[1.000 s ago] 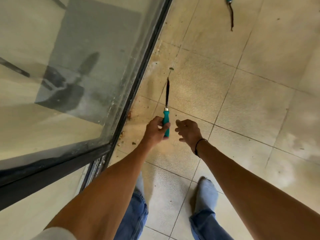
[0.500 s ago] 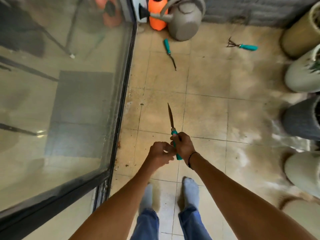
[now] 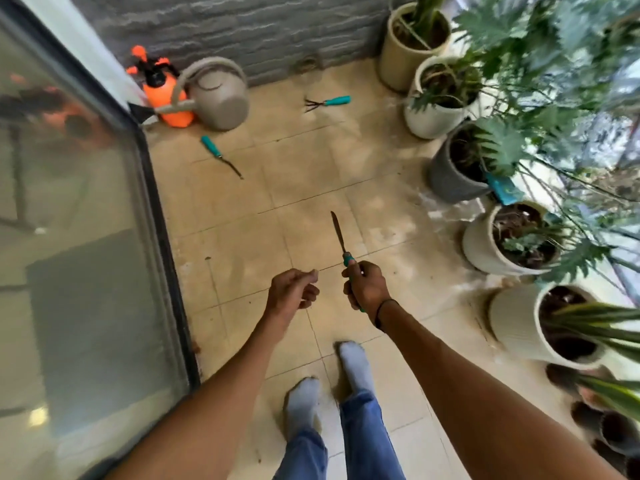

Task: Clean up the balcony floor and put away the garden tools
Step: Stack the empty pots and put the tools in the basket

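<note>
The narrow-bladed garden tool (image 3: 339, 237) sits upright in the right hand (image 3: 365, 289), whose grip is clenched round its teal handle, the rusty blade pointing away toward the far wall, held above the tiled balcony floor (image 3: 311, 188). Just left of it the left hand (image 3: 292, 291) hangs free, its grip released, fingers loosely curled and holding nothing. Farther off, two more teal-handled tools lie on the tiles: a thin pronged weeder (image 3: 221, 155) near the glass door (image 3: 79, 237) on the left, and a small claw rake (image 3: 327, 102) closer to the far wall. Beyond the weeder stand a grey watering can (image 3: 220, 95) and an orange sprayer (image 3: 166, 90), touching or nearly so. A row of potted plants (image 3: 450, 98) lines the right side. The step in hand looks like gathering the scattered tools, with one collected and two left. The next move probably calls for walking forward and stooping to the weeder with the free left hand, keeping the held blade pointed away from the legs and pots.
</note>
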